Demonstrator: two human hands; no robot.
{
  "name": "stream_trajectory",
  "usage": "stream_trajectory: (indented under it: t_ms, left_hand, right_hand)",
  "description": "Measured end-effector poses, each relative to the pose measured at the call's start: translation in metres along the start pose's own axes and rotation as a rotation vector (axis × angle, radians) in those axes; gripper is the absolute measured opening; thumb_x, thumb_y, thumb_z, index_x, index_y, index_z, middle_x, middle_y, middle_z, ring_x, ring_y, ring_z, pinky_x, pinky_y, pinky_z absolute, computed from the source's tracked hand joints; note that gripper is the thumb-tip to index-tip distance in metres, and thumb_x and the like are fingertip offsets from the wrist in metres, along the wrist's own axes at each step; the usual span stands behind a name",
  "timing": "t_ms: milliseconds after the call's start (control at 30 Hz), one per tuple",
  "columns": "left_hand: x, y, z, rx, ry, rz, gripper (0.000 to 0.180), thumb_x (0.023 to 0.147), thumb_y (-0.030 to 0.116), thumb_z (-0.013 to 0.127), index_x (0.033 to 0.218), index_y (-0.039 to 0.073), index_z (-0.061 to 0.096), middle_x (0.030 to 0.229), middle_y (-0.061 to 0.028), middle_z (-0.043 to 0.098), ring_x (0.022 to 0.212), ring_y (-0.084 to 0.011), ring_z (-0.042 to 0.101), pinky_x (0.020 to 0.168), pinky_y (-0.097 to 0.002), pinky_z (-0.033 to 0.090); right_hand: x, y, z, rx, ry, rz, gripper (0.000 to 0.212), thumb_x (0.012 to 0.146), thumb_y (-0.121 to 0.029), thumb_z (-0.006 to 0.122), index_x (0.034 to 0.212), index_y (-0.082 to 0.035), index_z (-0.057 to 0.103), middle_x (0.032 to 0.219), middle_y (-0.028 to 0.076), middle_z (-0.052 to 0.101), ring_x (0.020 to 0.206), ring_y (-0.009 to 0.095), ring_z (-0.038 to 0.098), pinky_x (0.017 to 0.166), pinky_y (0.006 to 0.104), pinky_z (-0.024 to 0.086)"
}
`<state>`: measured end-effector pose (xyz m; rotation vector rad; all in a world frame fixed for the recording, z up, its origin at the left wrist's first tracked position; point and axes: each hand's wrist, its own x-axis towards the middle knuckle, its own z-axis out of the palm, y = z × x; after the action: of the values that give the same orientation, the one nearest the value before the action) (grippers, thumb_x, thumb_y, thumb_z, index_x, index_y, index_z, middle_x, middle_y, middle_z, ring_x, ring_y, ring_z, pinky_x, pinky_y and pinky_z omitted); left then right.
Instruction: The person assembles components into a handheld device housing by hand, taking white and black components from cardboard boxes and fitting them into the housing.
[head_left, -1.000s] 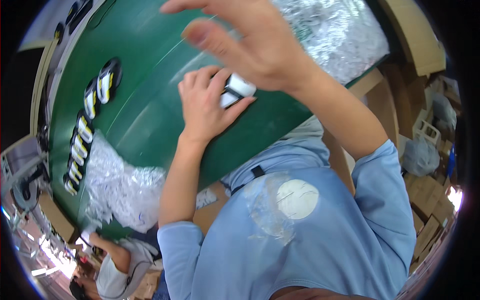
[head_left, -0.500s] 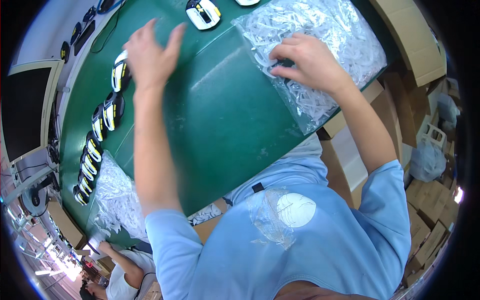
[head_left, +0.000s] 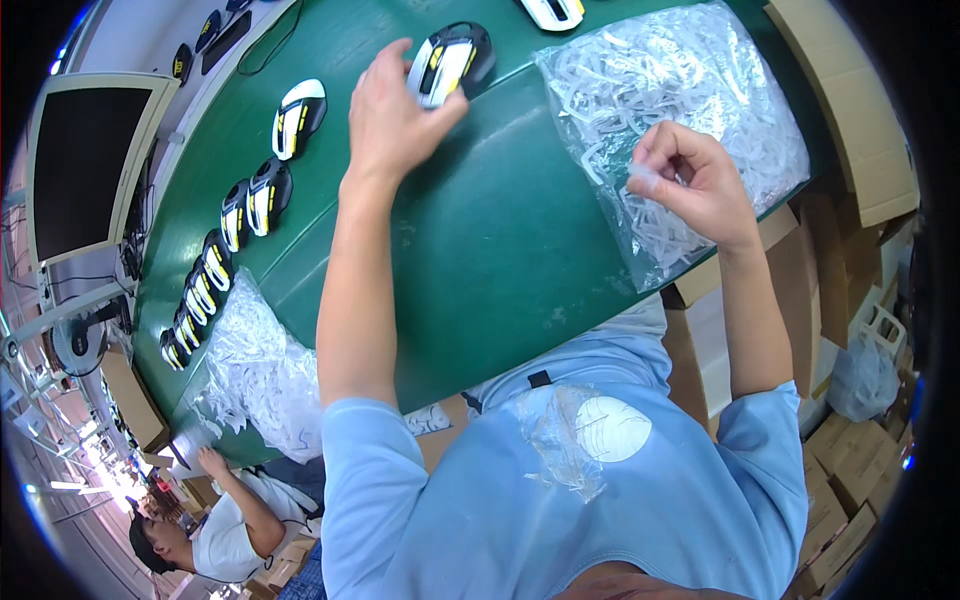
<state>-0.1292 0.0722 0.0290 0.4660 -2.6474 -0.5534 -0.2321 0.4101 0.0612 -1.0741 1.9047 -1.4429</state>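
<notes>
At twelve o'clock on the green table (head_left: 480, 250), the left hand (head_left: 390, 128) is straddling a white-and-black device (head_left: 452, 64), gripping or not I cannot tell, while at two o'clock the right hand (head_left: 700, 190) is pinching a clear strip (head_left: 644, 178) over a bag (head_left: 700, 80), more devices (head_left: 298, 120) lining up from nine to ten.

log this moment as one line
left hand: at black-and-white device | right hand: pinching small pale piece over clear bag | table: more devices at left
</notes>
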Motion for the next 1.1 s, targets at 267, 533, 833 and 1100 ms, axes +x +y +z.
stream_trajectory:
  t_ms: [267,533,833,1100]
  left_hand:
    - [-0.136,0.022,-0.039,-0.088,-0.146,0.161,0.074,0.073,0.027,0.087,0.138,0.002,0.061,0.127,-0.0163,0.066,0.110,-0.0353,0.061,0.100,-0.0462,0.045]
    - [-0.154,0.072,-0.050,-1.208,-0.212,-0.343,0.019,0.105,0.014,0.071,0.119,0.000,0.071,0.099,-0.0061,0.073,0.086,-0.0103,0.065,0.077,-0.0245,0.052]
    - [-0.162,0.090,-0.025,-1.860,-0.049,-0.633,0.017,0.111,0.023,0.066,0.115,0.007,0.068,0.103,-0.0045,0.072,0.082,-0.0109,0.064,0.070,-0.0268,0.051]
    - [-0.160,0.084,-0.029,-1.640,-0.078,-0.642,0.011,0.110,0.014,0.066,0.110,0.003,0.067,0.106,-0.0087,0.073,0.084,-0.0104,0.065,0.072,-0.0277,0.054]
  right_hand:
    - [0.026,0.000,0.056,0.122,0.001,-0.115,0.020,0.089,-0.007,0.085,0.108,-0.006,0.080,0.093,-0.001,0.073,0.074,0.006,0.052,0.066,0.0238,0.043]
    - [0.051,-0.032,0.097,-0.199,-0.096,-0.582,0.025,0.079,-0.006,0.086,0.103,-0.012,0.085,0.094,0.002,0.074,0.088,0.024,0.065,0.077,0.0362,0.055]
    - [0.031,-0.030,0.117,-0.360,0.197,-0.673,0.032,0.070,-0.005,0.092,0.098,-0.011,0.080,0.098,0.003,0.076,0.082,0.024,0.064,0.069,0.0341,0.051]
    - [0.039,-0.030,0.113,-0.422,0.154,-0.576,0.026,0.075,0.004,0.084,0.097,-0.008,0.078,0.095,0.005,0.077,0.083,0.025,0.068,0.070,0.0352,0.053]
